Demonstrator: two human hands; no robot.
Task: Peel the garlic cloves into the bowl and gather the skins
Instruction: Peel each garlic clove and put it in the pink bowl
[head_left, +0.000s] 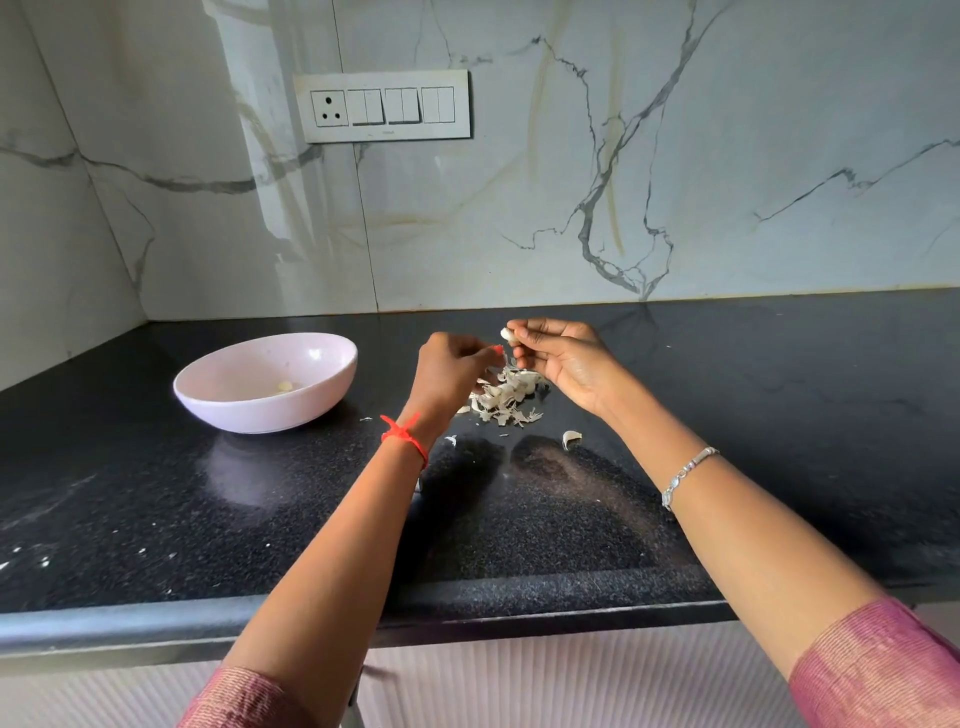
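Black granite counter (779, 415), marble backsplash (519, 208). Right hand (563, 364) is pinching a garlic clove (508, 335) at its fingertips; left hand (449, 371), fingers curled, is apparently pulling loosened skin from it. Skins (506, 397) are lying heaped directly below; bowl (260, 415) is sitting well left, holding one peeled clove (284, 385). Risk: a sharp tug flicking the clove free, or scattering flakes beyond the heap.

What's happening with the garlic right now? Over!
Right hand pinching a garlic clove, left hand curled close by, grip unclear. One peeled clove in bowl, skin pile under hands. Nothing in the way.
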